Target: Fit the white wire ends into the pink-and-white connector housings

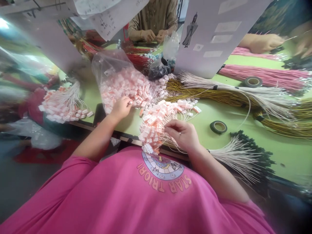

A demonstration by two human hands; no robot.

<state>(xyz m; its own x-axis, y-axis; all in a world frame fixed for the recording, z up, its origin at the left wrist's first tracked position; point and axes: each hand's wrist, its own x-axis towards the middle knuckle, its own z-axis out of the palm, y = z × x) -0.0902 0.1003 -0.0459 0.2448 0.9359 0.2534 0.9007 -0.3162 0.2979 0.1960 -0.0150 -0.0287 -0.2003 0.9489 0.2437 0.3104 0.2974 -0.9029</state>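
Note:
My left hand is closed in a pinch at the front of a clear plastic bag of pale pink connector housings. A small pale connector housing seems to show at its fingertips. My right hand pinches a thin white wire among the fanned bunch in front of me; its fingertips partly hide the wire's end. Pale pink connectors cap the wires of this bunch, which lies at the table's front edge. A single orange-pink connector rests on the table between my hands.
Another white-wire bunch with pink connectors lies left. On the right are black tape rolls, white wires with dark connectors, yellow-brown wire bundles and pink wires. Partition boards stand behind; other people's hands work beyond.

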